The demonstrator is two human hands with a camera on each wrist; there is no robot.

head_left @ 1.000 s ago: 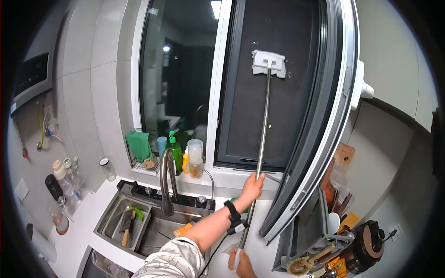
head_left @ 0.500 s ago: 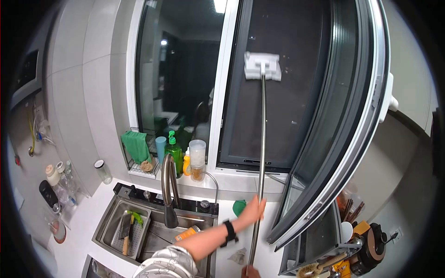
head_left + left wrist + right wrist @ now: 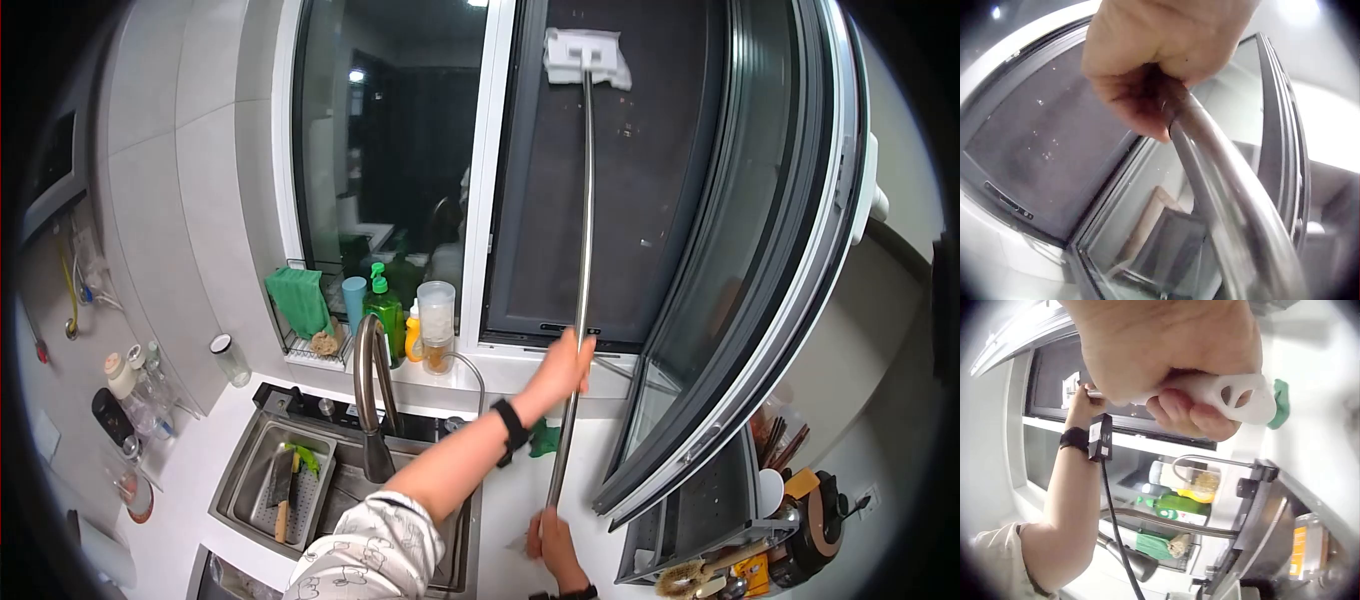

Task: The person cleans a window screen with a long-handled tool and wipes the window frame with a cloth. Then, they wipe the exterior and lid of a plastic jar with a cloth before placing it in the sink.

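Note:
A flat mop with a long metal pole (image 3: 586,220) reaches up to the window. Its white head, wrapped in a white cloth (image 3: 590,58), lies against the dark window screen (image 3: 620,200) near the top. My left hand (image 3: 565,372) grips the pole around its lower middle; the left wrist view shows the fingers curled round the shiny metal (image 3: 1229,181). Lower down, close over the counter, my right hand (image 3: 556,545) holds the bottom end. In the right wrist view that end is a white plastic handle (image 3: 1241,397) with holes, wrapped by the fingers.
An open window sash (image 3: 770,300) swings in on the right, beside the pole. The faucet (image 3: 372,400) and sink (image 3: 345,540), with a knife (image 3: 283,500) in its basket, lie left. Bottles (image 3: 395,325) line the sill. A rack (image 3: 690,530) stands lower right.
The mop head dipped slightly left, then moved up the screen to near the top of the view. Both hands rose with the pole and still hold it. The camera view shifted a little.

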